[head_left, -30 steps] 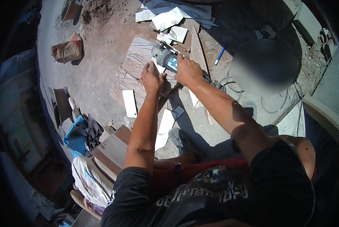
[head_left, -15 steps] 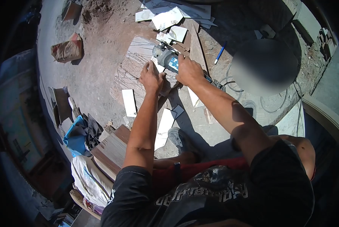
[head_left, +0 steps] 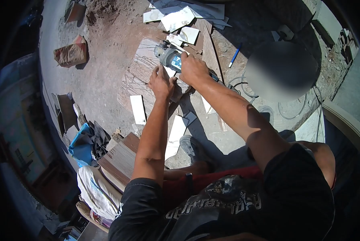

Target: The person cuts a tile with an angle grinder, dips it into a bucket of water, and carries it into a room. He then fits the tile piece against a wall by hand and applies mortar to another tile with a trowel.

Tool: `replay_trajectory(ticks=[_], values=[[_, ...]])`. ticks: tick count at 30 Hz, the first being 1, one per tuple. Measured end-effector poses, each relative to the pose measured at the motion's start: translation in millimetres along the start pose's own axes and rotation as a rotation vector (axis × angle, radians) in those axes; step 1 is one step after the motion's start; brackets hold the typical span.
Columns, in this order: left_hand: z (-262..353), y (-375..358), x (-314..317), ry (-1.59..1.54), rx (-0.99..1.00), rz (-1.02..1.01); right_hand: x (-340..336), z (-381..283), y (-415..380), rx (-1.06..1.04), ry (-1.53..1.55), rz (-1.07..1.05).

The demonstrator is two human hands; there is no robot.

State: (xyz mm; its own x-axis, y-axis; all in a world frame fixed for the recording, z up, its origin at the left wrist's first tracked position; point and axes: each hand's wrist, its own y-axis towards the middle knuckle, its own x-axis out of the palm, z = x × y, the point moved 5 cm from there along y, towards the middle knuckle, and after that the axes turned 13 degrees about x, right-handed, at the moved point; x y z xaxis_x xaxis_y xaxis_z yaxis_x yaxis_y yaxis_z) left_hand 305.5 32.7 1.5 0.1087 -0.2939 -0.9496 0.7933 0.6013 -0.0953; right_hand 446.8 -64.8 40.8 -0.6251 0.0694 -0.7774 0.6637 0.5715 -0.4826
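My right hand (head_left: 194, 70) is wrapped round the body of a blue and grey angle grinder (head_left: 174, 60), its head pointing up and to the left. Under the grinder lies a white tile piece (head_left: 169, 72), partly covered by the tool. My left hand (head_left: 161, 83) grips this piece from the near left side, fingers on one edge and thumb on the other. Both rest above a scored, brownish board (head_left: 142, 60) on the ground. The grinder's disc is hard to make out from here.
White tile offcuts (head_left: 178, 19) are heaped beyond the board; a tile strip (head_left: 138, 109) lies left of my forearm. A blue pen (head_left: 235, 56), a coiled cable (head_left: 244, 86) and a blurred round shape (head_left: 282, 70) are at right. A paper bag (head_left: 71, 53) lies far left.
My right hand and the grinder have shifted slightly left over the tile piece. My left hand stays in nearly the same place.
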Motion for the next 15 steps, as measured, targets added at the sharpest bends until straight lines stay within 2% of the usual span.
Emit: replay_trajectory(ticks=[15], values=[[-1.1, 0.9, 1.9, 0.002, -0.028, -0.040, 2.9, 8.0, -6.5, 0.026, 0.033, -0.025]])
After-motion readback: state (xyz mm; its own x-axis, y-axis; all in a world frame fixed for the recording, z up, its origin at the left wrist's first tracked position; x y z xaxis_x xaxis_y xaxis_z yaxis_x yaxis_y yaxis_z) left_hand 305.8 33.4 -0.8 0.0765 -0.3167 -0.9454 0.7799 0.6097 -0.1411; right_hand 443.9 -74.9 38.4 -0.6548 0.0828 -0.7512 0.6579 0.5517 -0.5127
